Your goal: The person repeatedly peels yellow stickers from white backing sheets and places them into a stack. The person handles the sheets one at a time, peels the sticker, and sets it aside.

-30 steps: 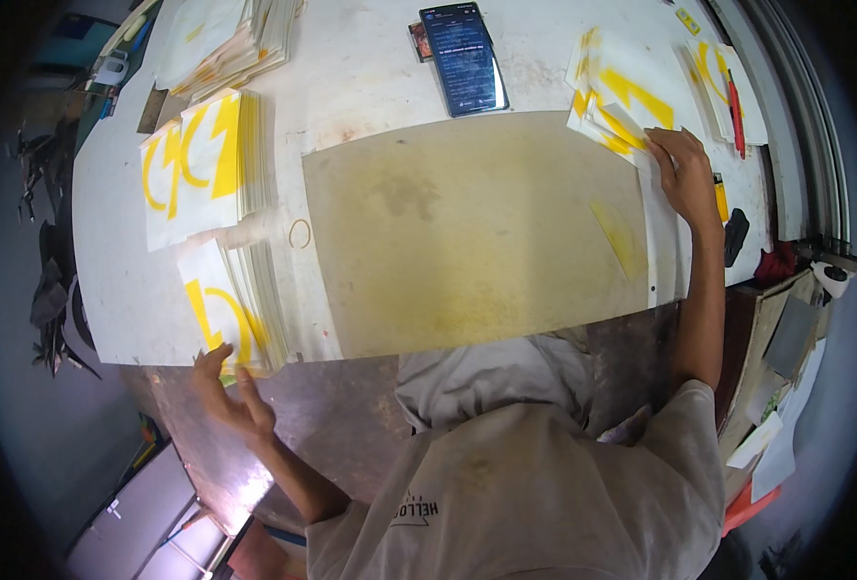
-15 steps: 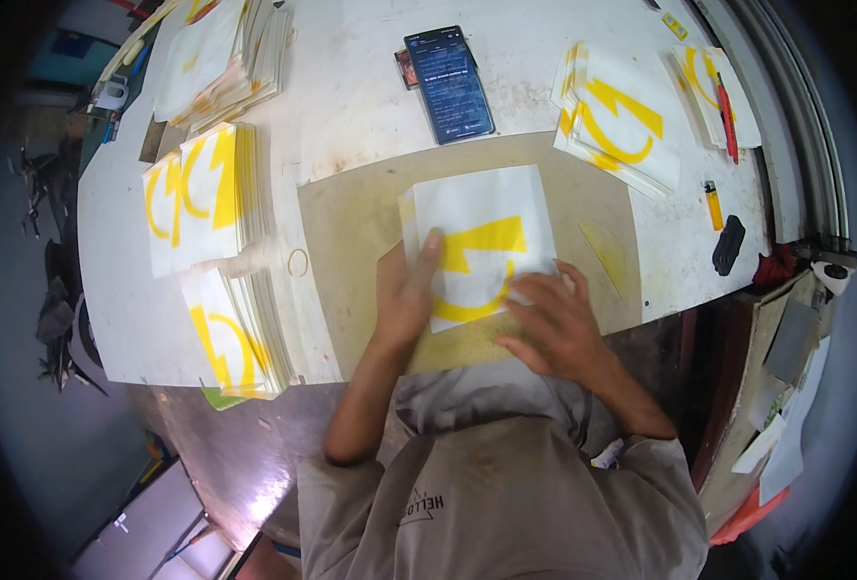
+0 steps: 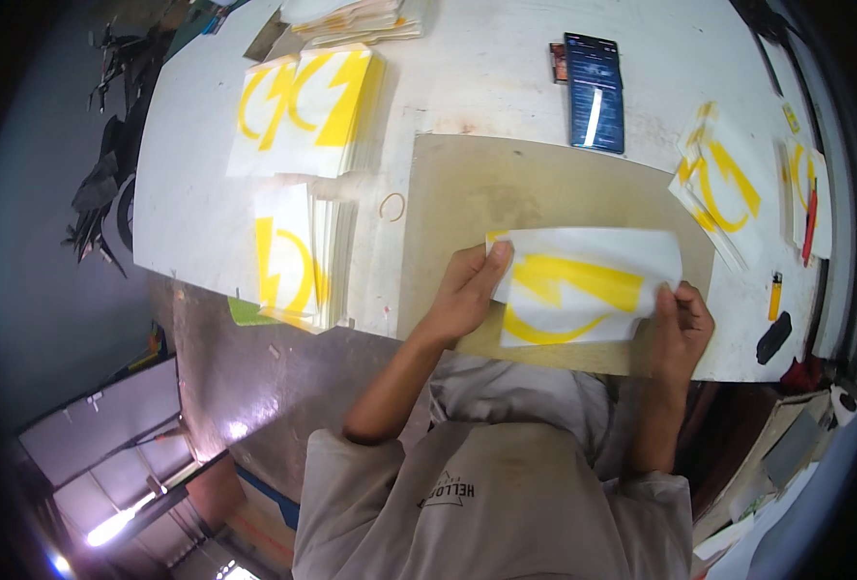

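Note:
A folded white paper piece with a yellow printed shape is held between both my hands, above the front of a tan mat. My left hand pinches its upper left corner, thumb on top. On the opposite side, my right hand grips the right edge with the fingers curled, partly behind the paper. The paper's right end looks slightly blurred and bowed. What lies under the paper is hidden.
Similar printed papers lie to the left in a wide stack, a nearer stack and a far pile. A phone lies beyond the mat. Rightward are more papers, a red pen-like tool, a yellow lighter and a black object.
The paper has turned from upright to lengthwise across me. My right hand has gone from spread fingers over its lower right to gripping the right edge. The view has swung left.

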Demonstrator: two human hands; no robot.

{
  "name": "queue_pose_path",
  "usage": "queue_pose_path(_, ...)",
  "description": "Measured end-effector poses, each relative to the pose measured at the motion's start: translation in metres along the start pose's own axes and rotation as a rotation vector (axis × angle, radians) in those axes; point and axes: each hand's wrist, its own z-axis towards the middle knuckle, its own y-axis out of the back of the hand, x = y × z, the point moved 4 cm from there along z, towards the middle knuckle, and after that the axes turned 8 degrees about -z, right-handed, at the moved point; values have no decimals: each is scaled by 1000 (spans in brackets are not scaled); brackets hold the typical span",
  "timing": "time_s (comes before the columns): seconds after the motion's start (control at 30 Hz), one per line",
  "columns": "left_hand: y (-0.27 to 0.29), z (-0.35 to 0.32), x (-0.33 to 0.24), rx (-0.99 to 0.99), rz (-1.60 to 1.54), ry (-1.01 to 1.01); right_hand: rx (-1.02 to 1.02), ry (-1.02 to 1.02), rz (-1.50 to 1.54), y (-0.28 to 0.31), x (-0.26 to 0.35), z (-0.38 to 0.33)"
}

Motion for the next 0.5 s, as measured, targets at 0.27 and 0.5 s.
queue_pose_path(0.27, -1, 13, 0, 171, 87, 29, 420, -251, 353, -10, 5, 4)
queue_pose_path(0.5, 7, -6, -18, -450, 345, -364, 421, -393, 283, -19, -21, 26)
